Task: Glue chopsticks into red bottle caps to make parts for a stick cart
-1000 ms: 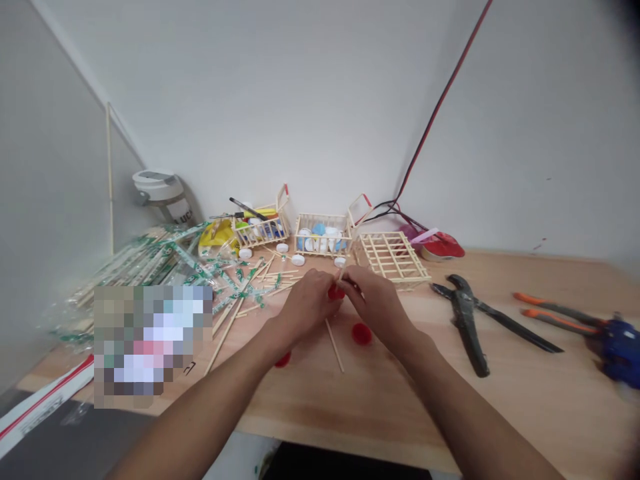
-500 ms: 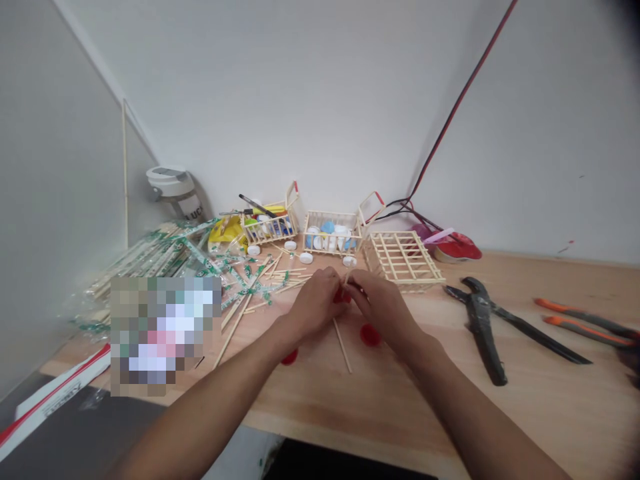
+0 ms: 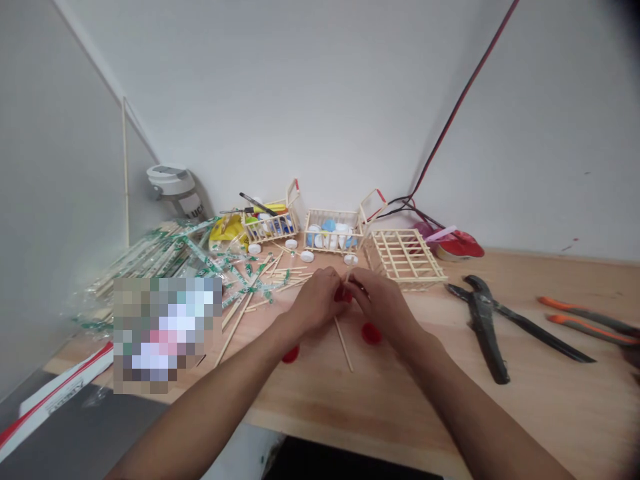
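Tabletop (image 3: 395, 413): forearm (image 3: 227, 393) part-hides red cap (image 3: 292, 354); stick frame (image 3: 407, 258) beyond hands (image 3: 320, 300); tools (image 3: 483, 327) right.

View: aims further left than a second ago, setting table contents further right in frame.
Left hand (image 3: 317, 297), right hand (image 3: 377, 293), held cap (image 3: 343, 293): lie further right in view.
Pliers (image 3: 575, 325): now run to the right edge.
Blue tool: now falls outside the frame, past that edge.
Strip (image 3: 67, 390): shows more length at lower left.
Tub (image 3: 173, 183): sits further in from the left edge.
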`<control>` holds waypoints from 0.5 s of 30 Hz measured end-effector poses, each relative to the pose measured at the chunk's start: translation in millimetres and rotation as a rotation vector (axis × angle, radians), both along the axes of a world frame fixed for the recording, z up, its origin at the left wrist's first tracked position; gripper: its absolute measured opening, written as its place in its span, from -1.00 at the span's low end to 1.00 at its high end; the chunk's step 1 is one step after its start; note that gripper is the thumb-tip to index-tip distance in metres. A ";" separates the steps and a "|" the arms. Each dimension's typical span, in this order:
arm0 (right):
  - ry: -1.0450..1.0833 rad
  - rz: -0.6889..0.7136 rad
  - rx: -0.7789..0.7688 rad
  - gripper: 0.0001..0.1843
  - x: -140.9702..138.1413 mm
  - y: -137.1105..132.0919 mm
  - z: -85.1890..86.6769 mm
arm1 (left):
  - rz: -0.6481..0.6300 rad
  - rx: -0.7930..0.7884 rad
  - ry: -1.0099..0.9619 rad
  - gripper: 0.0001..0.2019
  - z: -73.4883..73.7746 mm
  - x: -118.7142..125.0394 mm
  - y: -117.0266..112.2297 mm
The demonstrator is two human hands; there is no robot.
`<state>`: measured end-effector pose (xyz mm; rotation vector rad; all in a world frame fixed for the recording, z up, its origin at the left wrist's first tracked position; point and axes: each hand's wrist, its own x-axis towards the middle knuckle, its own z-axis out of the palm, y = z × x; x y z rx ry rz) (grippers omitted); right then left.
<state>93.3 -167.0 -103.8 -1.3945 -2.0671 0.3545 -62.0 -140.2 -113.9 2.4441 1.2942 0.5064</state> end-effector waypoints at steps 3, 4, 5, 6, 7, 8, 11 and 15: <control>0.008 -0.003 -0.006 -0.79 -0.3 0.3 -0.8 | 0.007 0.014 0.008 -0.91 -1.6 -0.5 0.3; 0.008 -0.004 -0.004 -0.78 -0.4 0.3 -1.0 | 0.005 0.021 0.004 -0.91 -2.2 -0.7 0.5; 0.007 -0.006 -0.002 -0.78 -0.5 0.3 -1.2 | 0.003 0.029 -0.001 -0.91 -2.7 -1.0 0.7; 0.007 -0.007 -0.001 -0.78 -0.5 0.3 -1.3 | -0.002 0.035 -0.002 -0.91 -3.3 -1.2 1.0; 0.007 -0.008 0.000 -0.78 -0.5 0.2 -1.3 | -0.008 0.039 0.002 -0.92 -3.8 -1.4 1.4; 0.007 -0.008 0.001 -0.78 -0.5 0.1 -1.3 | -0.010 0.044 0.009 -0.92 -4.2 -1.5 1.9; 0.008 -0.014 -0.004 -0.78 -0.2 0.0 -0.9 | -0.008 0.047 0.042 -0.89 -5.1 -1.4 3.6; 0.007 -0.023 -0.018 -0.77 0.2 0.3 -0.1 | -0.027 0.058 0.043 -0.82 -4.0 -1.5 4.3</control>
